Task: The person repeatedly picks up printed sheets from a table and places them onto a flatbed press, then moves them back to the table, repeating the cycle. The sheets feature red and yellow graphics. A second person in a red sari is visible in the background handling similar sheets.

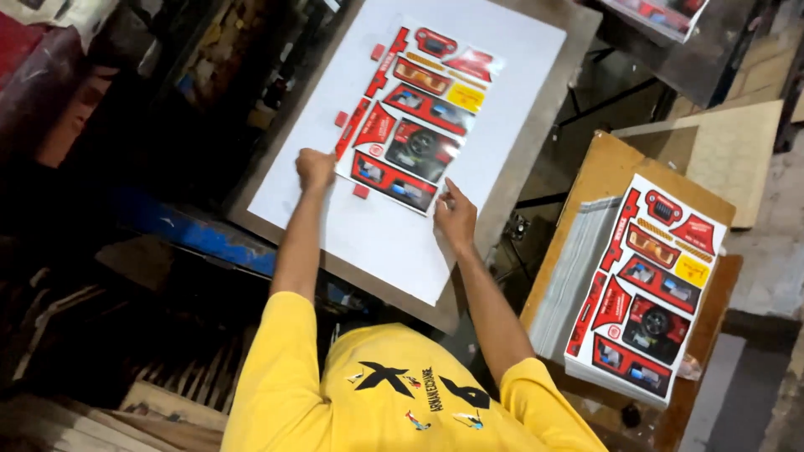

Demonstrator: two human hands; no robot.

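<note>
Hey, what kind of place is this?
Probably a print or packaging workshop: both hands, left hand and right hand, set a printed carton sheet on a white board; a stack of identical sheets waits nearby.

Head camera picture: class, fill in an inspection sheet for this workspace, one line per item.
Surface: white board on a grey table.
Job's things: printed red sheet lying flat on the board.
Clutter: small red blocks beside the sheet.
Grippers: left hand and right hand each pinch a near corner of the sheet.
Cables: nothing seen.
Surroundings: stack of printed sheets on a wooden stand at right.
</note>
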